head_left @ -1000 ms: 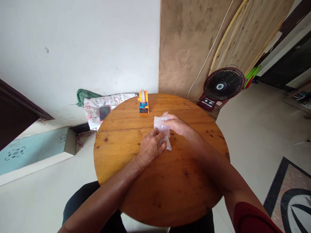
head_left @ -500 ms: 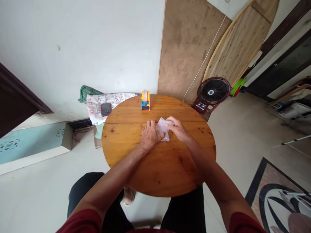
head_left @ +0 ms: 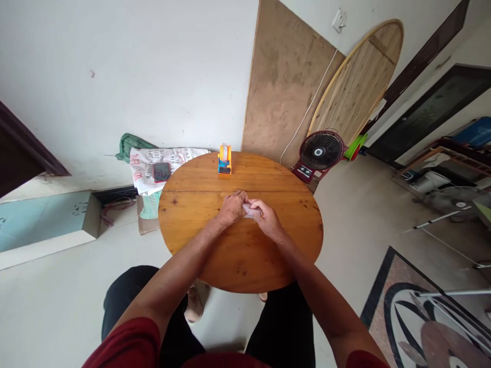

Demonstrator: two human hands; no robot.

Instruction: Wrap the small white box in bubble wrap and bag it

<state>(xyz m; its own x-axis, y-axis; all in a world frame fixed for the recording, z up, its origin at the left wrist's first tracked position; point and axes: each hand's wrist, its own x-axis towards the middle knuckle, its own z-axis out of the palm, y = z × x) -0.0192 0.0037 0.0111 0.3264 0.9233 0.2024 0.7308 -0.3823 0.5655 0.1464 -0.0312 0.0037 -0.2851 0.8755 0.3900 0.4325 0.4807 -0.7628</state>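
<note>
The left hand (head_left: 232,207) and right hand (head_left: 267,219) hold plastic wrap (head_left: 251,211), bunched small; the far tape dispenser (head_left: 224,160) stands untouched.

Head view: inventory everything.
Table: 1, brown, centre
Plastic wrap: 1, translucent, over table
Tape dispenser: 1, orange-blue, on table
Sack: 1, white, left
Bundle: 1, green, by sack
Box-like unit: 1, blue, left
Panel: 1, brown, against wall
Rounded board: 1, tan, right
Large fan: 1, maroon, right
Socket: 1, white, upper right
Floor pattern: 1, mixed, right
Clutter: uncounted, mixed, right
Left grip, right grip: 2, bare, on wrap
Sleeves: 2, red, bottom
Trouser legs: 2, black, bottom
</note>
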